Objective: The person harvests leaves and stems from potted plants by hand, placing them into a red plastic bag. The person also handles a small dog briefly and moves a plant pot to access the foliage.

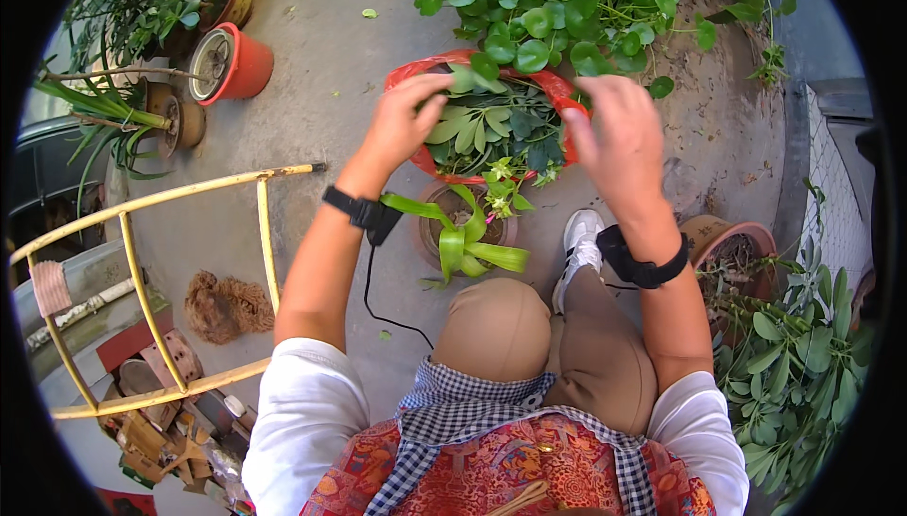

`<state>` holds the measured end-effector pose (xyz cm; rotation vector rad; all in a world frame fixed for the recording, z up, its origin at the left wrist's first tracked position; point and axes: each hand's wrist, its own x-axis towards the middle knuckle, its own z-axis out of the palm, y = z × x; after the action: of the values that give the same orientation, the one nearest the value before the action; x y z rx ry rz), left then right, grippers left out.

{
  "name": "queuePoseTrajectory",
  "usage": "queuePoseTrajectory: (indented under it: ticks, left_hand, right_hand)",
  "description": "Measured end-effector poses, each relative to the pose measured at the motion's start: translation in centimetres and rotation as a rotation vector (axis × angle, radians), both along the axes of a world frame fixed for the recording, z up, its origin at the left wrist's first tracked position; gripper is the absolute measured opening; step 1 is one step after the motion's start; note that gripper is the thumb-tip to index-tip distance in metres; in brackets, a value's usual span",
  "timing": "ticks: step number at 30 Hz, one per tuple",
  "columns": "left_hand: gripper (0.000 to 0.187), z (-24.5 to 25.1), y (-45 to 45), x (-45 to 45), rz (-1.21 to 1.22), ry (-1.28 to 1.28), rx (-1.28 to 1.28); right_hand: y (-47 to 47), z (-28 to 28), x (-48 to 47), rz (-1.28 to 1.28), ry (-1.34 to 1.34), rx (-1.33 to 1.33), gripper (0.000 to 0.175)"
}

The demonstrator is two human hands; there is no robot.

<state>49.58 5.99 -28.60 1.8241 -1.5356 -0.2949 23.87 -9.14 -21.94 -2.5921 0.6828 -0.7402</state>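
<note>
A red plastic bag (448, 174) stands on the concrete floor before me, its mouth spread around a heap of cut leafy stems (489, 122). At the bag's left rim is my left hand (405, 113), fingers loosely bent near a pale green leaf. My right hand (618, 135) is raised at the right rim, thumb and fingers apart, somewhat blurred; whether it touches the plastic I cannot tell. Just below the bag sits a round pot (425, 232) with a broad-leaved strap plant (460, 243) and small pale-green blooms (502, 186).
Round-leaved plants (538, 20) spread behind the bag. A yellow metal ladder-like frame (170, 193) lies left, beside a brown dog (227, 307). Red and brown pots (248, 66) stand upper left. A planter (755, 236) is close to my right arm. Scrap wood (152, 434) is piled lower left.
</note>
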Motion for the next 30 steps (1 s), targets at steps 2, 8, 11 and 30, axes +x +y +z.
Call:
queuePoseTrajectory:
  ticks: [2, 8, 11, 30]
  left_hand:
    - [0.039, -0.3, 2.5, -0.5, 0.281, 0.075, -0.042]
    - [0.055, -2.6, 5.2, -2.7, 0.391, 0.306, 0.236]
    - [0.059, -3.8, 5.1, -2.9, 0.310, 0.009, 0.376]
    - [0.028, 6.7, 4.7, 4.4, 0.164, 1.336, -0.553]
  right_hand:
    - [2.0, -1.0, 2.7, 0.194, -0.083, 0.005, 0.028]
    - [4.5, -9.7, 10.1, 0.171, 0.510, -0.040, 0.075]
    - [4.4, -13.7, 10.1, 0.257, 0.571, -0.096, 0.074]
    - [-2.7, -9.1, 14.6, 0.453, 0.147, 0.819, 0.048]
